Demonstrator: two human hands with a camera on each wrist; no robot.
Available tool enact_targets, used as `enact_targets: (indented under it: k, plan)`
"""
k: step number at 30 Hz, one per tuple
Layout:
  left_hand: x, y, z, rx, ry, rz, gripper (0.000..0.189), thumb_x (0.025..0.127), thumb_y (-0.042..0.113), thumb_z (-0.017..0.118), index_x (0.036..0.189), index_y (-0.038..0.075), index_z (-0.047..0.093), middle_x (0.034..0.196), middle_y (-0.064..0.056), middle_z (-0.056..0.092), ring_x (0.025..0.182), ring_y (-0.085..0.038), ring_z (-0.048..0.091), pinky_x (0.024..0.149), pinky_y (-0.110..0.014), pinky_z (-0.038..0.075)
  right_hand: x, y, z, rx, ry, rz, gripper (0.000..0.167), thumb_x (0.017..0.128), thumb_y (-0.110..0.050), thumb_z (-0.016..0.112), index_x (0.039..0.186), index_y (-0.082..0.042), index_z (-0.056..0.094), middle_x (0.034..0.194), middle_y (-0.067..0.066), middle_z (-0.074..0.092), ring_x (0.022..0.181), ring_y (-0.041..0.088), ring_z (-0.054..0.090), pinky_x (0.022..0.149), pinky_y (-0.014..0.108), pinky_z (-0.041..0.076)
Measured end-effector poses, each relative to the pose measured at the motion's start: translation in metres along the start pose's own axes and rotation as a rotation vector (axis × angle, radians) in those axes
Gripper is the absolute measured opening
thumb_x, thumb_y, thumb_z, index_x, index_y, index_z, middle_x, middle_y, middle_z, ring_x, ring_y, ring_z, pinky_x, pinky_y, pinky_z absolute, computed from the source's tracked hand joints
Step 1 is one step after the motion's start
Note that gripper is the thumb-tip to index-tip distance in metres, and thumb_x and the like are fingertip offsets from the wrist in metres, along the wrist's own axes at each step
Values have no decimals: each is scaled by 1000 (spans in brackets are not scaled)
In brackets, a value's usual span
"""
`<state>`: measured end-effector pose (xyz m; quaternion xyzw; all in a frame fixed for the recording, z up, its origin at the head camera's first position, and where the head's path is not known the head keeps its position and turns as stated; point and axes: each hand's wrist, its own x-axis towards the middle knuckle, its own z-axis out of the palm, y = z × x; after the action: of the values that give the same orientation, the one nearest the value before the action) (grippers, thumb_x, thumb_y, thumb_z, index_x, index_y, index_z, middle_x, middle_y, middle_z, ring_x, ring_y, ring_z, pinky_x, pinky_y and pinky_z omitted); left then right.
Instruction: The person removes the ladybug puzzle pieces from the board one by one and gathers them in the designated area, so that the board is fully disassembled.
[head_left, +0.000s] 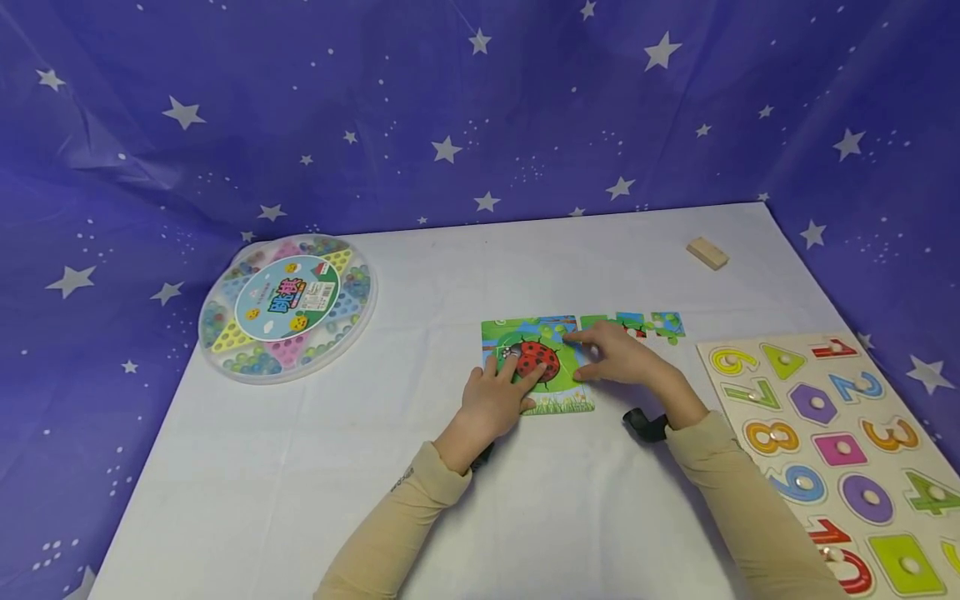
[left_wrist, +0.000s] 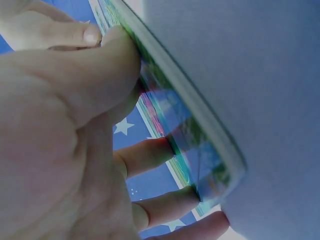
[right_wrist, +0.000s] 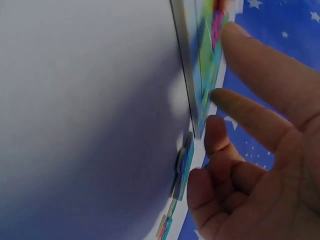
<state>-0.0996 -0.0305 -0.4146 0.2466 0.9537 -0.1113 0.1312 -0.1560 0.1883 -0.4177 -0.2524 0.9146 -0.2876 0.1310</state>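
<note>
A ladybug jigsaw puzzle (head_left: 492, 330) lies on the white table in front of me. My left hand (head_left: 489, 402) rests on its lower left part with the fingers spread; the left wrist view has the thumb and fingertips on the puzzle's edge (left_wrist: 220, 140). At the right side, my right hand (head_left: 619, 353) touches the puzzle with index fingertip and thumb set apart, its other fingers curled in the right wrist view. Several loose puzzle pieces (head_left: 666, 323) lie in a row beyond that hand, which partly hides them.
To the left is a round Chinese checkers box (head_left: 282, 340) with coloured marbles. A wooden number-and-shape board (head_left: 712, 367) covers the table's right side. Near the far right corner lies a small wooden block (head_left: 707, 252). Star-patterned purple cloth (head_left: 405, 108) rises behind the table.
</note>
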Motion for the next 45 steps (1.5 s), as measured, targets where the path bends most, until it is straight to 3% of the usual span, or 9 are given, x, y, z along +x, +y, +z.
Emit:
enact_targets:
  k: [6, 13, 24, 29, 39, 45]
  plan:
    - [0, -1, 0, -16, -17, -13, 55, 92, 54, 30, 143, 43, 14, 143, -3, 25, 122, -27, 31, 81, -36, 37, -3, -4, 6, -55, 9, -4, 55, 71, -17, 78, 119, 0, 59, 96, 9, 55, 81, 21, 44, 68, 36, 34]
    - [3, 4, -3, -29, 11, 21, 55, 92, 54, 32, 143, 41, 18, 142, -3, 26, 122, -28, 31, 79, -37, 37, -14, 3, 4, -34, 47, -25, 51, 71, -14, 77, 116, 1, 58, 94, 9, 55, 86, 25, 47, 72, 40, 36]
    - [6, 5, -6, -11, 4, 12, 55, 92, 54, 30, 143, 43, 15, 143, -3, 25, 125, -28, 29, 82, -38, 37, -14, 6, 3, 48, 59, 16, 50, 72, -9, 77, 117, -4, 55, 102, 12, 50, 94, 27, 45, 74, 41, 38]
    - [4, 5, -6, -3, 6, 6, 56, 92, 54, 30, 144, 42, 12, 144, -3, 24, 128, -29, 27, 84, -38, 37, -13, 5, 4, 90, 77, 17, 48, 72, -6, 76, 115, -4, 54, 100, 13, 50, 91, 26, 45, 72, 39, 38]
    - [-1, 4, -2, -5, -1, -6, 56, 92, 54, 31, 143, 43, 13, 144, -2, 26, 129, -28, 27, 85, -37, 37, -9, 3, 13, 195, 47, 32, 42, 76, -2, 72, 113, -2, 52, 86, 7, 52, 71, 17, 48, 61, 33, 41]
    - [-2, 2, 3, -4, 4, -18, 55, 92, 54, 31, 143, 43, 14, 144, -2, 26, 127, -28, 28, 83, -37, 37, -8, -1, 15, 200, 35, 29, 40, 78, -3, 70, 113, -2, 51, 85, 6, 51, 69, 16, 47, 60, 31, 40]
